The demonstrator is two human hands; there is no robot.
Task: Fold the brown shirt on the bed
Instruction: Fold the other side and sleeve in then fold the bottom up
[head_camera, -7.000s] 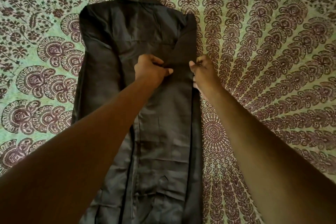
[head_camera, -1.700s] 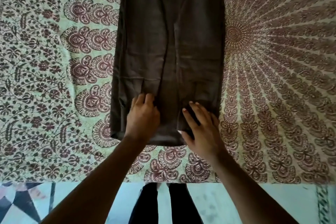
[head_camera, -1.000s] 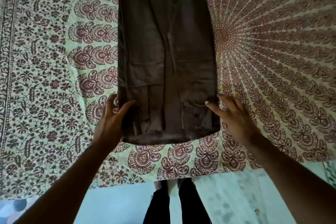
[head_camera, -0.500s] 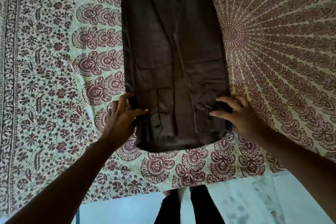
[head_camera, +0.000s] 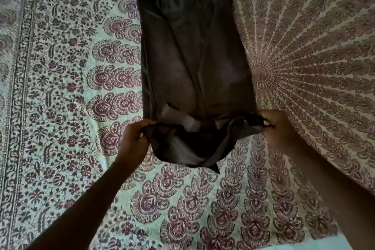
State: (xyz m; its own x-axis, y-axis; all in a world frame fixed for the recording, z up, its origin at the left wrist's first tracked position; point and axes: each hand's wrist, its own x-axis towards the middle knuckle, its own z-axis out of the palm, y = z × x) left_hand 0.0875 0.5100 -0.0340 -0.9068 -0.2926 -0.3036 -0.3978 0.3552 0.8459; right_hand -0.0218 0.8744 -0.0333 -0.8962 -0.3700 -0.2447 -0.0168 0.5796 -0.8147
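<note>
Between both grips, on patterned bed [head_camera: 60, 107]: brown shirt [head_camera: 194, 63], near hem raised. Left grip [head_camera: 134, 140] pinching left hem corner; right grip [head_camera: 278, 126] clenched on right corner.

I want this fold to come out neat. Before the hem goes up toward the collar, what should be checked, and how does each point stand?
1. Left hand grips the near-left corner of the brown shirt: ok.
2. Right hand grips the near-right corner: ok.
3. Hem held taut between the hands: not ok, it sags.
4. Far part lies flat on the bedspread: ok.
5. Sleeves tucked inside: cannot tell.
</note>
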